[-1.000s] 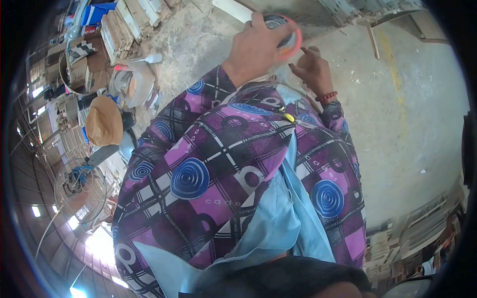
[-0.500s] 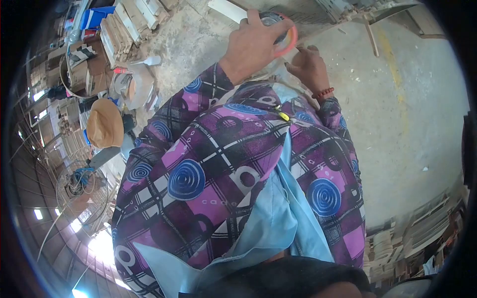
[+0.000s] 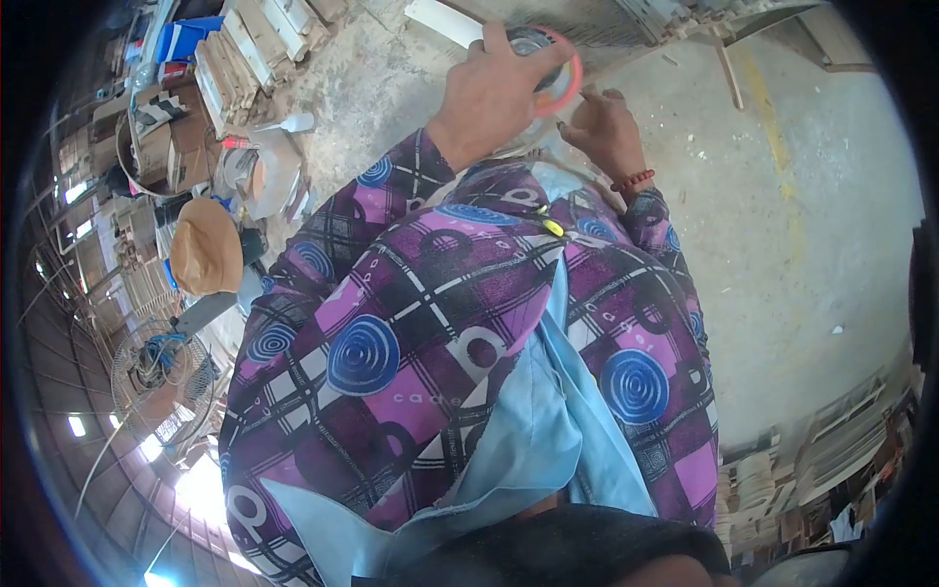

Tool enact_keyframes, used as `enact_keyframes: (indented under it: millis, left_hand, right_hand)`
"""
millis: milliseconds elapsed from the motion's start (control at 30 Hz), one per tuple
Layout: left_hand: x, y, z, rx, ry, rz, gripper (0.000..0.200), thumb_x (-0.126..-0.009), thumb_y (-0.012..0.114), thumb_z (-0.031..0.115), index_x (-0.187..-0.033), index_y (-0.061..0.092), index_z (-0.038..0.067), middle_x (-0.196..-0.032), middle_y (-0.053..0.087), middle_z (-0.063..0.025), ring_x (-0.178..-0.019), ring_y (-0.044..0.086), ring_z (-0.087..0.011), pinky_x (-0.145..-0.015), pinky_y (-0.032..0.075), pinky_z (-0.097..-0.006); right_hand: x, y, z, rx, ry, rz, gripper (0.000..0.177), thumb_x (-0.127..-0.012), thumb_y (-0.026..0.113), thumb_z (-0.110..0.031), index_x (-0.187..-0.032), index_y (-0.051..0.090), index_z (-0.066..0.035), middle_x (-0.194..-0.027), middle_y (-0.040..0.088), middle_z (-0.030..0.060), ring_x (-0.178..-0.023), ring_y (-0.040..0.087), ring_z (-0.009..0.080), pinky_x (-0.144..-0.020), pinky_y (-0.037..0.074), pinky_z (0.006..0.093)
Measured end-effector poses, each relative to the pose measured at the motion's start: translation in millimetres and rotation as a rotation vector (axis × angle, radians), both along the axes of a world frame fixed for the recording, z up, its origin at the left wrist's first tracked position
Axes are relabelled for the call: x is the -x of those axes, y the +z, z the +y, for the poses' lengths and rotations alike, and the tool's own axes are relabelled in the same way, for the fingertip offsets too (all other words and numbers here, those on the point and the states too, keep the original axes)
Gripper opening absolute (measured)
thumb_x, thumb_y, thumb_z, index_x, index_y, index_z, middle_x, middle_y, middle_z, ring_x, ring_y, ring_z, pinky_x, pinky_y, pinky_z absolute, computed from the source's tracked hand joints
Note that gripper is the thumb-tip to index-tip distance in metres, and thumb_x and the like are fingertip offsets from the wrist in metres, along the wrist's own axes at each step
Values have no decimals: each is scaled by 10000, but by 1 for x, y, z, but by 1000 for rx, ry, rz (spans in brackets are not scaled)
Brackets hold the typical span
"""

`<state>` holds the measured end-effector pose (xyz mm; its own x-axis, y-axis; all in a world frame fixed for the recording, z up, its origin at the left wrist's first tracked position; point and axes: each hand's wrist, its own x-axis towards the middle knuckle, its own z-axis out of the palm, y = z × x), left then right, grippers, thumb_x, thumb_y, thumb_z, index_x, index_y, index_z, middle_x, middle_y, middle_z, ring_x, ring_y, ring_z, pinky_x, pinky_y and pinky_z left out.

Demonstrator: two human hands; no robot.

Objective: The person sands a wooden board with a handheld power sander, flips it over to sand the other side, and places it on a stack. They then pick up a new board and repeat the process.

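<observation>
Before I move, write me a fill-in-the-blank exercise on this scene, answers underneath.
1. The ____ hand holds a round red-rimmed object.
2. A beaded bracelet circles the ____ wrist.
3. The stripe on the floor is ____.
4. The concentric circles on the garment are ____.

Answers: left; right; yellow; blue.

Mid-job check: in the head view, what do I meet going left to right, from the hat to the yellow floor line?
Hat → left hand, gripping the red-rimmed disc → right hand → wooden stick → yellow floor line.
</observation>
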<state>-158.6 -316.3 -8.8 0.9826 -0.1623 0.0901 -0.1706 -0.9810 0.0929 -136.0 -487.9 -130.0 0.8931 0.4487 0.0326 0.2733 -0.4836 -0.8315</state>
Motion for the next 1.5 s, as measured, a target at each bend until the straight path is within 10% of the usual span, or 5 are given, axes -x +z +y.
enact_keyframes:
  millis: [633, 1033, 1233, 1500]
  left_hand:
    - [8, 5, -1, 6, 5, 42, 405, -825, 652, 254, -1213, 585, 351, -1017, 480, -214, -772, 625, -391, -603, 556, -414]
    - [-13, 19, 53, -117, 249, 105, 553, -805, 683, 257, -1312, 486, 358, -1038, 488, -204, -868, 637, -428, -707, 553, -475]
    - [2, 9, 39, 24, 217, 114, 535, -813, 675, 241, -1306, 492, 342, -1057, 486, -196, -870, 633, -420, -700, 554, -471]
    - [26, 5, -19, 122, -71, 55, 452, -821, 645, 199, -1231, 542, 361, -1065, 482, -169, -826, 629, -368, -596, 555, -427]
  right_hand:
    - [0, 1, -3, -24, 8, 40, 390, -704, 778, -317, -894, 648, -4, -793, 680, 192, -768, 663, 372, -709, 513, 439]
    - [2, 2, -17, -75, 2, 123, 561, -801, 734, -459, -1165, 636, -44, -1031, 693, 161, -914, 675, 307, -768, 524, 423]
    - [12, 6, -25, -1142, -206, 1318, 898, -941, 337, -685, -1382, 387, 95, -1394, 468, 150, -1283, 477, 321, -1072, 407, 503]
    - [12, 17, -24, -1196, -368, 1386, 935, -904, 281, -762, -1341, 461, 44, -1359, 510, 158, -1257, 493, 276, -1079, 382, 486]
